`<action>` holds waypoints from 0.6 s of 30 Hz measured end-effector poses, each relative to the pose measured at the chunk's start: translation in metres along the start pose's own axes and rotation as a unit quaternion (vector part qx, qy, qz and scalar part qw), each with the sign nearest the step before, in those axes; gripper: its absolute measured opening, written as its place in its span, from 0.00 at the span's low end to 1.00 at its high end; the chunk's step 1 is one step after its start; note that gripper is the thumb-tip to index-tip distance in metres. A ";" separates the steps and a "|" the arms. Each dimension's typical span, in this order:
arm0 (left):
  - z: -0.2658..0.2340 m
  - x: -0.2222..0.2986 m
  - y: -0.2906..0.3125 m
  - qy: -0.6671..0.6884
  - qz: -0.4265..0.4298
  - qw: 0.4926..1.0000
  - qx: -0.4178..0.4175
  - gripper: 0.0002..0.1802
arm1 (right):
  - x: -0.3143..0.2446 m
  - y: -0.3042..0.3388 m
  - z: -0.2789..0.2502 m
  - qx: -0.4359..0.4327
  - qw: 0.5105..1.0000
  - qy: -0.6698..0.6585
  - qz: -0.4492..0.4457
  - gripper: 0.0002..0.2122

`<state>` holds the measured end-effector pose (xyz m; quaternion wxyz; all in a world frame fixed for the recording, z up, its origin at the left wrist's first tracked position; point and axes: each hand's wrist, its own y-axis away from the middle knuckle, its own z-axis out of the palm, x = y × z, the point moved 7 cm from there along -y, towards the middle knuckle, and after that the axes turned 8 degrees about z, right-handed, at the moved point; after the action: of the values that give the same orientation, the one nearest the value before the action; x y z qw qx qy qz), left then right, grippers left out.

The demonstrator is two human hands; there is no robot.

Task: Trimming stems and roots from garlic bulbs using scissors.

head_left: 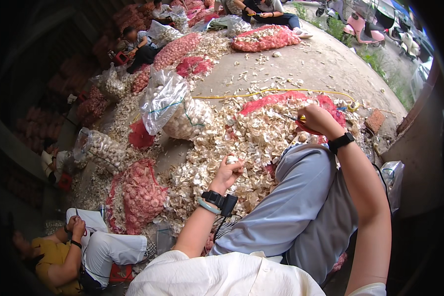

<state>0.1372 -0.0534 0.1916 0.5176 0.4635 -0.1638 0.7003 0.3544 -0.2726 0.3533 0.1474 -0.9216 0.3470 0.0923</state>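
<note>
My left hand is closed around a white garlic bulb, held above a wide heap of papery garlic skins and cut stalks. Farther off and to the right, my right hand grips a pair of scissors by the handles, which show yellow and red. Their thin blades point left over the heap, apart from the bulb. Red mesh netting lies under and behind the skins, close to the right hand. A large clear plastic bag of pale bulbs stands beyond my left hand.
At the left lies a red mesh sack of garlic; beside it a co-worker in yellow sits holding scissors. More workers and sacks are at the back. A yellow cord crosses the floor. A brick lies at the right.
</note>
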 end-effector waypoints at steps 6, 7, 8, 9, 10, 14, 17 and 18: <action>0.018 0.007 0.014 0.155 -0.084 0.984 0.030 0.16 | -0.003 0.003 -0.007 -0.003 1.000 0.002 0.003 0.10; 0.016 0.006 0.009 0.152 -0.061 0.987 0.002 0.17 | -0.003 0.004 -0.008 -0.003 1.000 0.004 0.006 0.10; 0.012 0.007 0.008 0.148 -0.035 0.988 -0.024 0.18 | -0.004 0.003 -0.008 -0.003 1.000 0.003 0.005 0.10; 0.009 0.008 0.007 0.144 -0.009 0.988 -0.050 0.19 | -0.006 0.002 -0.008 -0.003 1.000 0.003 0.005 0.10; 0.001 0.006 0.007 0.124 0.009 0.991 -0.044 0.19 | -0.008 0.002 -0.008 -0.007 1.000 0.004 0.003 0.09; 0.012 0.009 0.013 0.097 0.038 0.993 -0.058 0.20 | -0.009 0.005 -0.011 -0.012 1.000 0.007 0.009 0.09; 0.007 0.006 0.013 0.062 0.041 0.993 -0.087 0.23 | -0.009 0.004 -0.011 -0.010 1.000 0.006 0.007 0.09; 0.007 0.005 0.013 0.047 0.036 0.995 -0.083 0.24 | -0.007 0.003 -0.010 -0.010 1.000 0.007 0.008 0.09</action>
<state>0.1290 -0.0610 0.2023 0.5358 0.3794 -0.2131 0.7236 0.3474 -0.2739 0.3638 0.1352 -0.9207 0.3546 0.0906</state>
